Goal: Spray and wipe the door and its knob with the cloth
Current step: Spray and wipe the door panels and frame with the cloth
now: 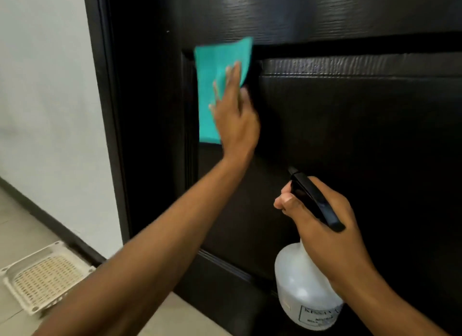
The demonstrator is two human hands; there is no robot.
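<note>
Wiping is the step in hand: the left hand (235, 120) presses a teal cloth (215, 85) flat against the dark door (350, 135), fingers (233, 78) straight and spread over the cloth's lower right part. Most of the cloth lies up and to the left of the fingers, covering the groove between the door's left edge strip and its raised panel. The hand is motion-blurred, so a stroke is judged to be under way, though its direction cannot be told.

The right hand (322, 225) grips a spray bottle (303, 283) low and well apart from the cloth, fingers curled round the neck below the black trigger head (312, 198). The nozzle points up and left toward the panel surface beneath the left hand. No mist or wet streak can be made out on the door.

The knob does not appear in this view; it remains to be located and cleaned.

Next move, as a judgement:
- Carry the cloth across the panel with even pressure, keeping the fingers flat so the cloth does not bunch
- Work the cloth edge into the panel groove, where dirt is likely to collect
- Raise the bottle and spray the unwiped area to the right of the fingers before wiping there

A white basket (42, 278) lies on the tiled floor (20, 225) far below and left of the left hand
</note>
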